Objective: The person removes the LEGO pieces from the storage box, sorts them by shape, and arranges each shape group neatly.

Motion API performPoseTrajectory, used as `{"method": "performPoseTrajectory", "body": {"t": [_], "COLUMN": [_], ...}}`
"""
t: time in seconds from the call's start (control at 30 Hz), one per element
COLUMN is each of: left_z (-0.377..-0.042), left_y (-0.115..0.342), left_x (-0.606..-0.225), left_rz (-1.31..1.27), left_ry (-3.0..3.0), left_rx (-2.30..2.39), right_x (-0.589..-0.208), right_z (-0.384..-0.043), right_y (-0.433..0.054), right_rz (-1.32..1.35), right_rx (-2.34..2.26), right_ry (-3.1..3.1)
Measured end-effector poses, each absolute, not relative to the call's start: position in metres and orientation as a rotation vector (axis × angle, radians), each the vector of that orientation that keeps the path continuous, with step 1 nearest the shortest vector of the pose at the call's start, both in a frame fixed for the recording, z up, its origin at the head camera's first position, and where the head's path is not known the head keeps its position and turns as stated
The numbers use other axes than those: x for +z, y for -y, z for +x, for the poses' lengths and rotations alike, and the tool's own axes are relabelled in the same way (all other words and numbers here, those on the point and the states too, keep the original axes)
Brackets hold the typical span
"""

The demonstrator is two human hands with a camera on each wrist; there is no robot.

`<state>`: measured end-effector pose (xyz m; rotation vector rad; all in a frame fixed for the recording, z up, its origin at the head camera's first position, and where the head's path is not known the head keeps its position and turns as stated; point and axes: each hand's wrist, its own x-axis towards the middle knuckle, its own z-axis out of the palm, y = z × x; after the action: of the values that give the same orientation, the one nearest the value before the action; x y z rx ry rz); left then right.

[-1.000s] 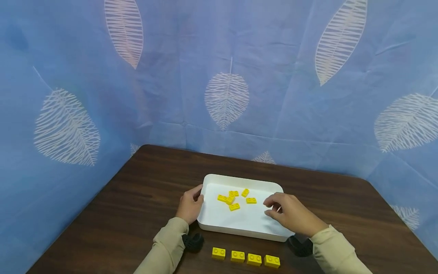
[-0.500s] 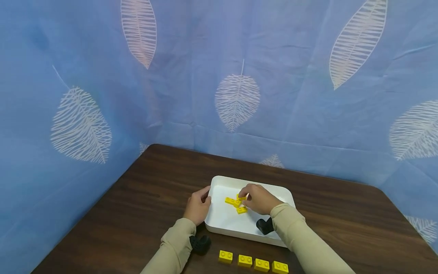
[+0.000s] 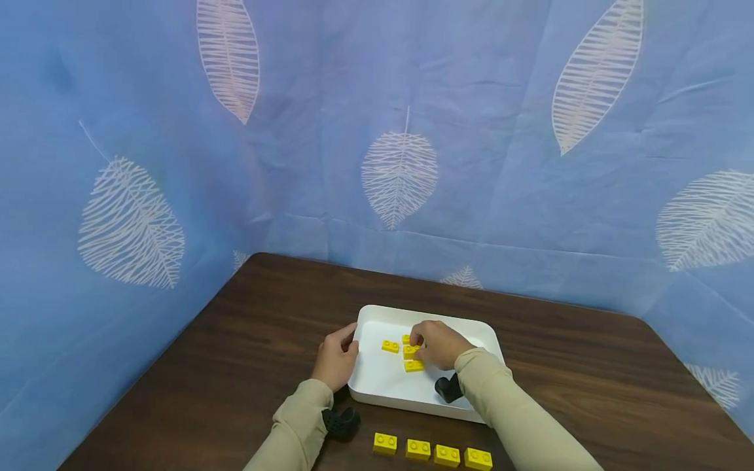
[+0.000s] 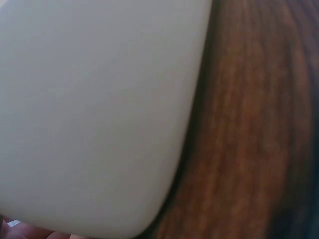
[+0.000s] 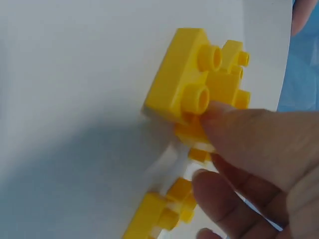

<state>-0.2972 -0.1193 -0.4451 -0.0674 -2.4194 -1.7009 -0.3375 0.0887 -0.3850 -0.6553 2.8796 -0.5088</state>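
A white tray holds several yellow two-stud toy bricks. My right hand reaches into it from the right. Its thumb and index finger pinch one yellow brick amid the group; the right wrist view shows the thumb against the bricks. Nearer the tray's front lies another brick, and a separate brick sits to the left. The hand hides part of the group. My left hand rests at the tray's left side, fingers and thumb touching its rim from outside.
Several yellow bricks, among them the leftmost brick, stand in a row on the dark wooden table in front of the tray. Behind the table hangs a blue leaf-patterned cloth.
My right hand has moved left from the tray's right side onto the bricks. The clustered bricks have spread apart and turned. My left hand stays at the rim; the head view has shifted slightly.
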Motion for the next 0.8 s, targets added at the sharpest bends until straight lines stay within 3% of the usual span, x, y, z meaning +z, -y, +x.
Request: {"method": "performPoseTrajectory", "body": {"t": [0.23,0.47,0.8], "left_z": [-0.296,-0.298,-0.300], "left_y": [0.117,0.118,0.120], "left_x": [-0.450,-0.448,-0.445], "left_rz": [-0.047,-0.041,0.007], "left_ry": [2.415,2.413,2.473], "left_rx": [-1.732,-1.732,-1.686], "right_x": [-0.370,-0.349,-0.397], "right_z": [-0.313,-0.252,-0.194], "right_y": [-0.119,-0.179,-0.245], "right_rz": [-0.728,-0.857,-0.948], "right_rx": [-0.617,-0.633,-0.747], "right_ry": [-2.982,-3.062,-2.902]}}
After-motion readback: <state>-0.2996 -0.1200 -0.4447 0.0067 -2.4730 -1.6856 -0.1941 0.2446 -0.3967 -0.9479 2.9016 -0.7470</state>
